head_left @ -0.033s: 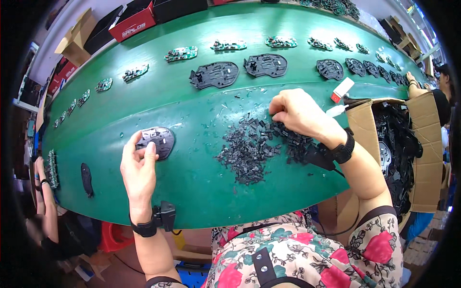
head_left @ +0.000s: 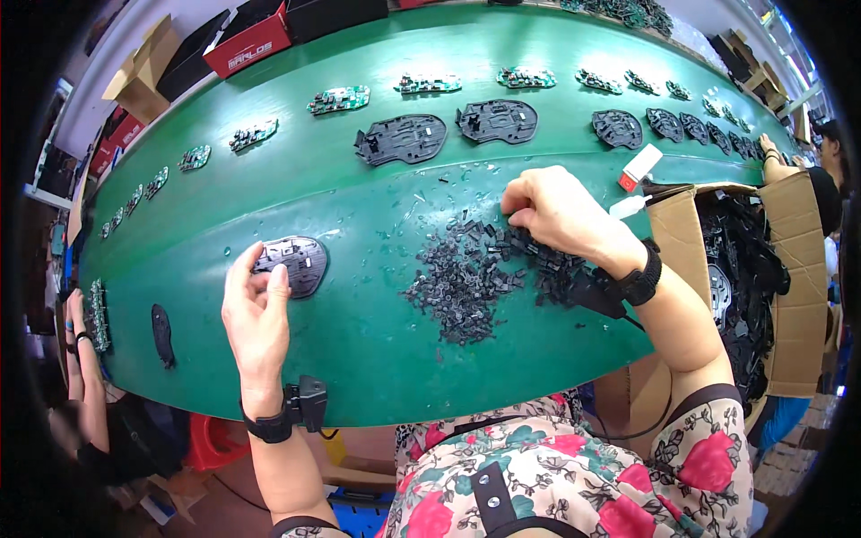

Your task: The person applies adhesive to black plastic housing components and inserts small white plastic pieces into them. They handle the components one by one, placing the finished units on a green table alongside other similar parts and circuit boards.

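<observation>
A black plastic shell (head_left: 307, 260), rounded and flat, lies on the green table with its ribbed inner side up. My left hand (head_left: 256, 309) grips its left edge, thumb over the near part and index finger along the far side. My right hand (head_left: 556, 211) is closed in a pinch at the far edge of a heap of small black plastic pieces (head_left: 462, 282). Anything between its fingertips is hidden. More small black parts (head_left: 552, 269) lie beneath that hand and wrist.
Larger black shells (head_left: 408, 139) and green circuit boards (head_left: 339, 99) line the far side. A cardboard box (head_left: 794, 278) of black parts stands right, near a small white-and-red box (head_left: 640, 168). One dark narrow piece (head_left: 162, 336) lies left. Other people's hands (head_left: 75, 309) show at both sides.
My left hand has shifted very slightly left along the shell. My right hand stays where it was over the heap.
</observation>
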### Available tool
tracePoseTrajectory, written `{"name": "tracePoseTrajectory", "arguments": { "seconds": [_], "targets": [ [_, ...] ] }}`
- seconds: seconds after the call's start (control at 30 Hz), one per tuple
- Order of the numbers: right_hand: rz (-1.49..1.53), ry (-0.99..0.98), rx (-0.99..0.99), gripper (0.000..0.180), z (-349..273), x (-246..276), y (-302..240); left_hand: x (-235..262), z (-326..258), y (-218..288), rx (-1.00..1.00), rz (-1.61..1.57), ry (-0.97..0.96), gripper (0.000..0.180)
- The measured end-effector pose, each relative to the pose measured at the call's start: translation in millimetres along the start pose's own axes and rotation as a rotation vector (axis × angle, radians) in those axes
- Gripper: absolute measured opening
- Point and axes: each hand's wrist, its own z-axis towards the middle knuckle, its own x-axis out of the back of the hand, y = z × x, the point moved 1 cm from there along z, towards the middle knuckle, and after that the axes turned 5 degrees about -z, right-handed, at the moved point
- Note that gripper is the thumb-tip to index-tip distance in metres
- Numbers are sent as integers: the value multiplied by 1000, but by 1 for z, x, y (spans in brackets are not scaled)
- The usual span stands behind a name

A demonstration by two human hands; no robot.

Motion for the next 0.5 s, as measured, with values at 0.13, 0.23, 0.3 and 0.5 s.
{"name": "tracePoseTrajectory", "arguments": {
  "seconds": [0.13, 0.23, 0.3, 0.5],
  "targets": [
    [-197, 3, 139, 19, -1, -6, 2, 10, 7, 8, -327, 456, 92, 41],
    [-356, 67, 264, 19, -7, -10, -7, 23, 10, -13, -425, 732, 60, 41],
    [-409, 15, 302, 16, -7, -10, -10, 25, 10, -19, -375, 718, 2, 41],
    [-202, 116, 347, 19, -10, 0, -7, 30, 11, -27, -398, 705, -17, 39]
  ]
}}
